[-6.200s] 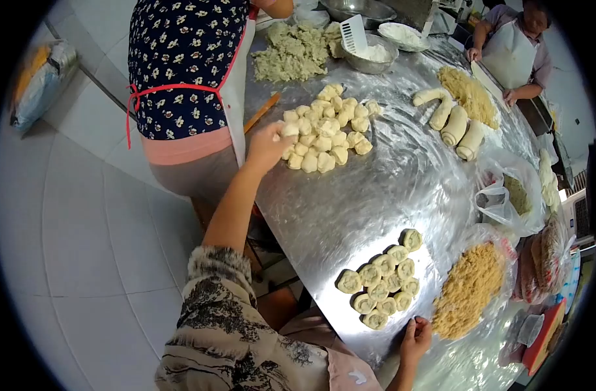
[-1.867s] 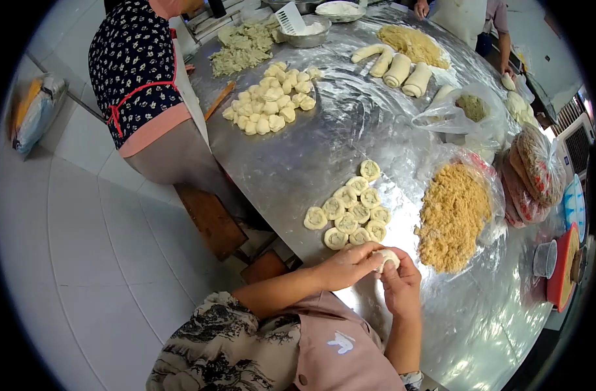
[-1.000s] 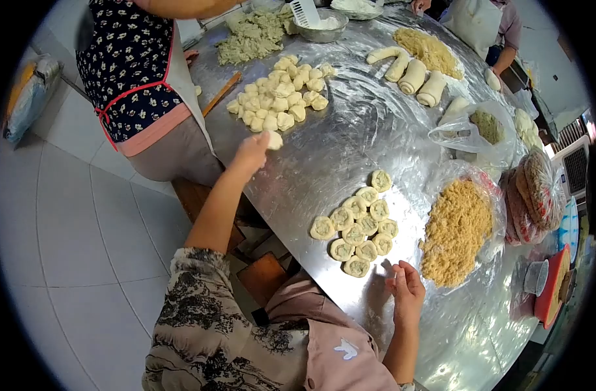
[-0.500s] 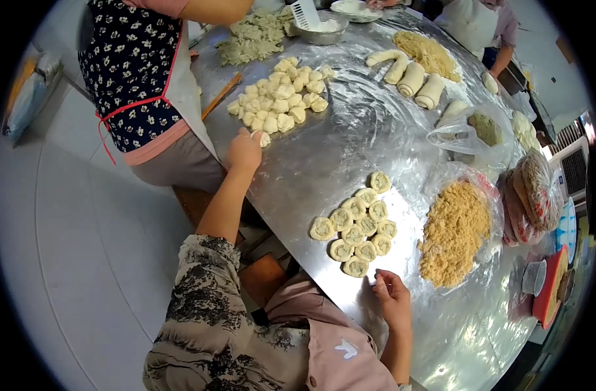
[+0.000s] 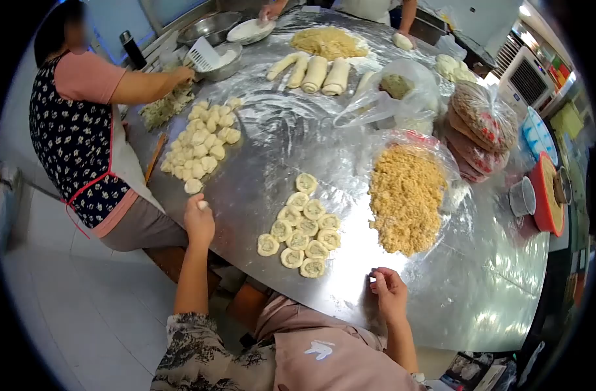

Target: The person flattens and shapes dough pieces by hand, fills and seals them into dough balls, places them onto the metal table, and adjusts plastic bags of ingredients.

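Observation:
My left hand (image 5: 200,225) is closed on a small pale dough piece (image 5: 202,204), part of which shows by the thumb. Just beyond it lies the near end of a pile of dough pieces (image 5: 200,146). My right hand (image 5: 390,294) hovers at the table's near edge, fingers loosely curled and thumb apart, with nothing visible in it. Left of that hand sit several round dough cups (image 5: 297,240) with greenish filling in their hollows. A mound of crumbly golden filling (image 5: 407,199) rests on plastic beyond my right hand.
The metal table (image 5: 259,176) is dusted with flour. A co-worker (image 5: 76,130) stands at left, hand at greenish dough (image 5: 164,107). Dough rolls (image 5: 315,75), a plastic bag (image 5: 415,91), stacked bags (image 5: 480,124) and a red basin (image 5: 547,195) lie farther off. Other people work at the far side.
The view has swung, so the table contents appear farther left. My left hand has drawn back from the pile with a dough piece. The co-worker's arm now reaches to the greenish dough.

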A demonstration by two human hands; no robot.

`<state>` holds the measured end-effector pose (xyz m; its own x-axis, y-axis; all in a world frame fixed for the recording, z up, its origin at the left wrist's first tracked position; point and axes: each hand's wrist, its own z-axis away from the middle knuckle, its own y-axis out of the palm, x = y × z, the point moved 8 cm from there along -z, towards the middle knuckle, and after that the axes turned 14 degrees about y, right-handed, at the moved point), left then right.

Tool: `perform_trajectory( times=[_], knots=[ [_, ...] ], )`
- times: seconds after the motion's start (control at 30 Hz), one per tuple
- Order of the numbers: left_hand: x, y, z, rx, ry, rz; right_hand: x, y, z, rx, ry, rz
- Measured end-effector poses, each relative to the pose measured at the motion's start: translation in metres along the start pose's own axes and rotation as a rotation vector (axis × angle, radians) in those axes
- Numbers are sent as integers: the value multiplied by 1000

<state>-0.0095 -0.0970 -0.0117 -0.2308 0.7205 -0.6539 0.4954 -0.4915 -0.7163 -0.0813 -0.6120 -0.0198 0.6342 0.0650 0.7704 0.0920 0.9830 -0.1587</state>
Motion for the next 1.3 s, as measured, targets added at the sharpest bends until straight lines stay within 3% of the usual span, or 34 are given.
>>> perform_trajectory(
  times=[0.1,0.17,0.23,0.33,0.4,0.47,0.57,0.7,0.83,0.9,1.03,1.23,1.3],
  knots=[
    [-73,24,31,120,70,405,2,-7,-1,-2,13,-23],
    [-132,35,54,234,166,394,4,-3,-2,30,23,-28],
    [-183,60,89,406,182,575,5,11,-2,156,-15,-60],
    [-274,76,145,583,671,485,23,34,19,369,-1,-133],
    [-303,92,179,657,754,601,22,31,26,428,-3,-212],
    [-314,102,200,697,838,641,18,33,28,457,3,-241],
    [-311,113,214,737,849,706,15,12,29,379,-23,33],
    [-290,129,235,897,752,659,-6,3,27,368,-17,291],
    [-271,143,250,1021,738,543,15,-27,12,22,-184,411],
    [-273,139,248,997,690,524,36,-40,2,-273,-357,536],
    [-272,118,224,746,644,644,65,-24,-20,-481,-569,655],
    [-180,37,142,-91,506,9,61,-3,-44,-428,-591,706],
    [-134,42,134,-24,410,-130,60,-8,-41,-348,-564,731]
  ],
)
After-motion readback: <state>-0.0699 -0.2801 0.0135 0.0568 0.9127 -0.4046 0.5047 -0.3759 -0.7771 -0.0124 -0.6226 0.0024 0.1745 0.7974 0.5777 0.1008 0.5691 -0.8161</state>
